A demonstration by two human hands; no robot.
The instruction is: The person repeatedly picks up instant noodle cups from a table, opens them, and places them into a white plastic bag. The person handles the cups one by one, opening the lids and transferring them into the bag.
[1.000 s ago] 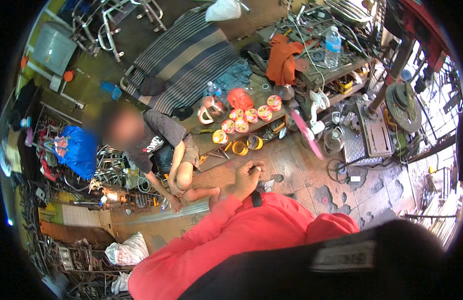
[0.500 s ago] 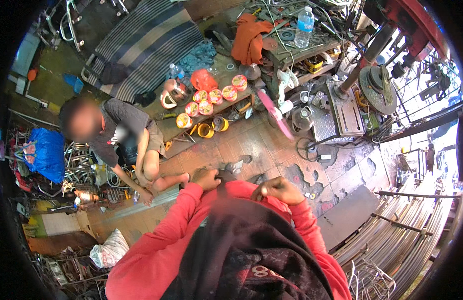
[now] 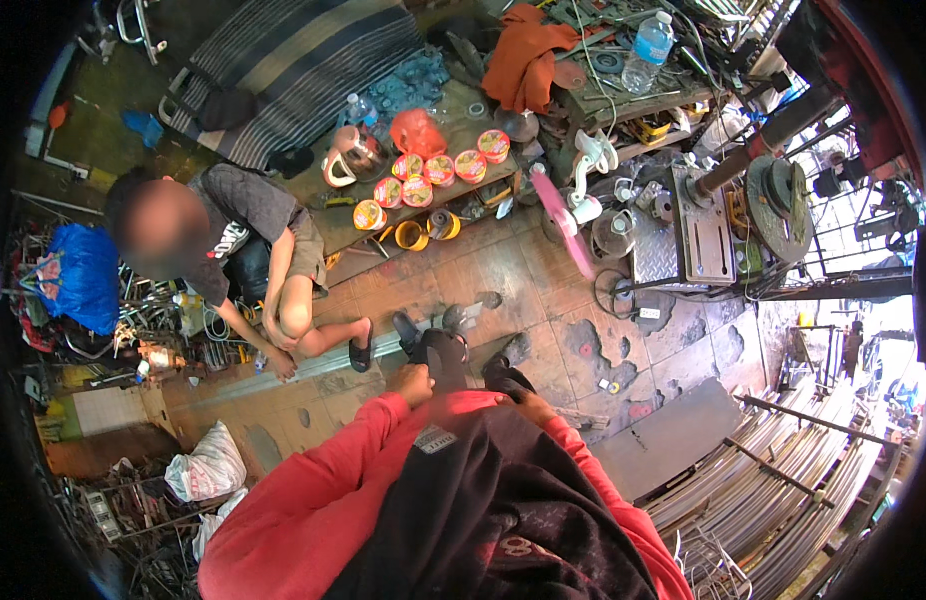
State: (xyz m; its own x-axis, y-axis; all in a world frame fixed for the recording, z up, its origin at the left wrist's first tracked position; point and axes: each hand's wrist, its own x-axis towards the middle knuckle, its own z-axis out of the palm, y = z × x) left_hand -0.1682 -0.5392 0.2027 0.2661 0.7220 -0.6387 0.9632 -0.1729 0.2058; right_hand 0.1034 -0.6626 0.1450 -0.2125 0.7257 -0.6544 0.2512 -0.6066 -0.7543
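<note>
Left hand [image 3: 415, 383] clenched on dark handheld power tool [image 3: 445, 355], over long grey metal bar [image 3: 333, 352] on tiled floor; right hand [image 3: 531, 403] grip hidden; seated person's hand [image 3: 281, 362] steadies bar; likely working it, tool must stay clear.

Open tiled floor [image 3: 543, 290] is left at one o'clock of the left hand [image 3: 415, 383] and right hand [image 3: 531, 405], while passage is blocked at ten o'clock by a crouching person [image 3: 243, 250], at twelve by a cup-laden bench [image 3: 423, 205], and at four by stacked metal pipes [image 3: 783, 480].
</note>
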